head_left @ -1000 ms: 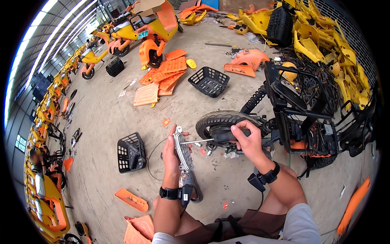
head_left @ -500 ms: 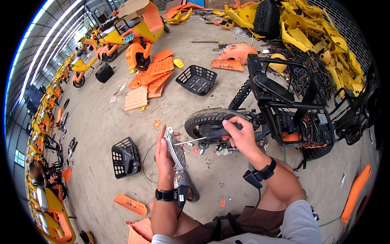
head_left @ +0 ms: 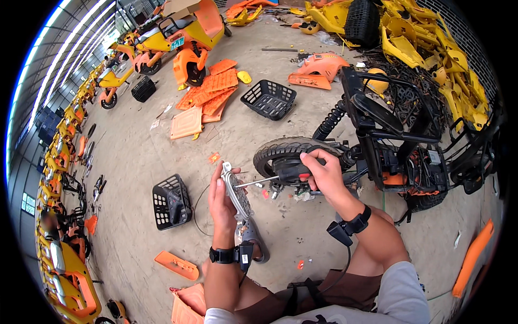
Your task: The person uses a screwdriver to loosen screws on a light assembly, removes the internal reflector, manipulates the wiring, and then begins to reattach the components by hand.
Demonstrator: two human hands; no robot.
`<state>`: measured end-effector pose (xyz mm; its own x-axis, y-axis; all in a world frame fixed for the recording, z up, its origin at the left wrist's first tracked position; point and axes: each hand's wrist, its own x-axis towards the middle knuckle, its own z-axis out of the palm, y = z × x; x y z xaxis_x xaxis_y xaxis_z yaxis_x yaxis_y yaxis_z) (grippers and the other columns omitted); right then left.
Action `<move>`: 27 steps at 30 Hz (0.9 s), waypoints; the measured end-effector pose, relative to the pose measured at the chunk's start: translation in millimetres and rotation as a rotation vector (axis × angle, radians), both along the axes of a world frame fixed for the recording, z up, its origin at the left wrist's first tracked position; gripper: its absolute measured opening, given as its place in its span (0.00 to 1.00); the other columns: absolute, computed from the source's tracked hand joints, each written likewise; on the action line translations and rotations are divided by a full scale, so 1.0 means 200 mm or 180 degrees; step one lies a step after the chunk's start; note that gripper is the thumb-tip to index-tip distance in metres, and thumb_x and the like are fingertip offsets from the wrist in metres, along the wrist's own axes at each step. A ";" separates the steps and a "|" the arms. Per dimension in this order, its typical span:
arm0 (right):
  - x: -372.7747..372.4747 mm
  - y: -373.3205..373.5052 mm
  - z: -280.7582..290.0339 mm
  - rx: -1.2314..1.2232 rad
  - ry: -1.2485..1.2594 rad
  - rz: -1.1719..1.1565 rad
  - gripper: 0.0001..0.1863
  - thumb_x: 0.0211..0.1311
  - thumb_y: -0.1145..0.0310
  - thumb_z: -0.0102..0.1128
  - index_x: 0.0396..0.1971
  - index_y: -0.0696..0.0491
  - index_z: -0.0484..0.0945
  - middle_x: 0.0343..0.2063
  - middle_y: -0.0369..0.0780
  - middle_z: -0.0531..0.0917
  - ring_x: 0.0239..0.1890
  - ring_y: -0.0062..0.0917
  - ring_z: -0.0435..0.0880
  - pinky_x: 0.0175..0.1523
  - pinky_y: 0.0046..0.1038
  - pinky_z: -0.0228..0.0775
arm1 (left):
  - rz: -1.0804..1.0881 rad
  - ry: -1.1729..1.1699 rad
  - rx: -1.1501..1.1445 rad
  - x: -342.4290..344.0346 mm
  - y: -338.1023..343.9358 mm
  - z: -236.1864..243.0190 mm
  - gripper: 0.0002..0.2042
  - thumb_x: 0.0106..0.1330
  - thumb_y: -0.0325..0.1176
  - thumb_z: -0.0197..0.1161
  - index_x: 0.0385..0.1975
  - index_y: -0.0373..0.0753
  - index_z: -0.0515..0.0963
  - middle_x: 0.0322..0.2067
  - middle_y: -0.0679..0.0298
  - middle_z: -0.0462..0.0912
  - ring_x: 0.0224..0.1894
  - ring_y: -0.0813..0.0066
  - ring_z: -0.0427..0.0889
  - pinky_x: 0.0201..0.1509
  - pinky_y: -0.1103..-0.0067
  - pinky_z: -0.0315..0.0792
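My L hand [head_left: 218, 204] grips a silvery part [head_left: 242, 202], R hand [head_left: 324, 174] grasps a blk-handled driver [head_left: 293, 173], tip at part's upper half; blk basket [head_left: 161, 207] on flr [head_left: 121, 167], L.

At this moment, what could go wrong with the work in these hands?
The screwdriver reaches the silvery part, so its tip might slip and jab the left hand. That part is held in the air, so it could twist or drop if the right hand pushes hard.
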<state>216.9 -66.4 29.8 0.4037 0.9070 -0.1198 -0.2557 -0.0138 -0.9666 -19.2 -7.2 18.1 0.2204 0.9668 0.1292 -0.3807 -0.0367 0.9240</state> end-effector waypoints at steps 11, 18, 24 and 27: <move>-0.08 0.06 -0.01 -0.0090 0.0023 0.0237 0.14 0.64 0.60 0.61 0.26 0.54 0.74 0.16 0.39 0.79 0.08 0.14 0.69 0.13 0.17 0.55 | 0.0338 -0.0027 0.0100 -0.10 0.01 0.00 0.28 0.68 0.38 0.53 0.66 0.33 0.59 0.50 0.52 0.76 0.40 0.70 0.79 0.42 0.76 0.77; -0.07 0.06 -0.04 -0.0070 0.0068 0.0212 0.16 0.63 0.58 0.61 0.26 0.57 0.75 0.15 0.39 0.79 0.07 0.14 0.68 0.10 0.21 0.55 | 0.0320 -0.0133 0.0050 -0.08 -0.01 0.02 0.27 0.67 0.40 0.53 0.64 0.35 0.61 0.50 0.53 0.75 0.40 0.67 0.78 0.42 0.74 0.77; 0.00 0.07 -0.03 -0.0179 0.0140 0.0113 0.16 0.62 0.59 0.63 0.26 0.58 0.75 0.15 0.40 0.79 0.08 0.14 0.68 0.13 0.19 0.56 | 0.0333 -0.0328 -0.0293 0.02 -0.02 0.02 0.24 0.69 0.40 0.50 0.64 0.42 0.60 0.49 0.54 0.76 0.41 0.68 0.78 0.42 0.71 0.77; 0.03 0.04 -0.01 -0.0151 0.0147 0.0061 0.16 0.62 0.60 0.63 0.27 0.58 0.76 0.15 0.39 0.79 0.08 0.14 0.68 0.13 0.19 0.56 | 0.0272 -0.0334 -0.0306 0.06 -0.01 0.01 0.24 0.69 0.40 0.49 0.64 0.42 0.61 0.47 0.54 0.78 0.41 0.68 0.78 0.42 0.70 0.77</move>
<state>223.9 -57.9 27.1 0.3793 0.9074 -0.1809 -0.2993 -0.0647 -0.9520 -7.5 -9.4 20.7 0.1271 0.9905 0.0530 -0.4745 0.0138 0.8801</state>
